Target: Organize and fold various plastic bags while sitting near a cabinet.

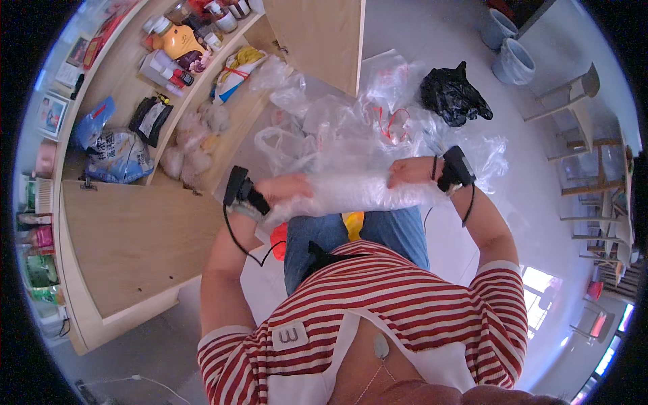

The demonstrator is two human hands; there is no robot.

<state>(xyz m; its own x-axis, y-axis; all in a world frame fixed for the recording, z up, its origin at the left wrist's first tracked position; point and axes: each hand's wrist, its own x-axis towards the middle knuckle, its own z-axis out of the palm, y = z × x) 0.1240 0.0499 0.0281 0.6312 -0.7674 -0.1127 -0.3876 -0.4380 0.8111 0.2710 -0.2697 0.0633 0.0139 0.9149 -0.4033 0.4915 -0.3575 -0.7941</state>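
A long bundle of clear plastic wrap or bags (354, 196) lies across in front of my knees. My left hand (288, 187) rests on its left part, fingers pointing inward and blurred. On its right part lies my right hand (411, 171), fingers bent against the plastic. Whether either hand grips the plastic or only presses on it cannot be told. Beyond the bundle, loose clear plastic bags (334, 119) are heaped on the floor, one with red handles (390, 124). A crumpled black plastic bag (450, 96) sits behind them to the right. Both wrists carry black strapped devices.
At the left stands a wooden cabinet with its doors (136, 243) open, holding bottles (177, 40), a blue and white bag (119, 154) and stuffed plastic bags (190, 144). Another open door (319, 40) juts out ahead. Bins (514, 61) and wooden chairs (582, 109) stand at the right.
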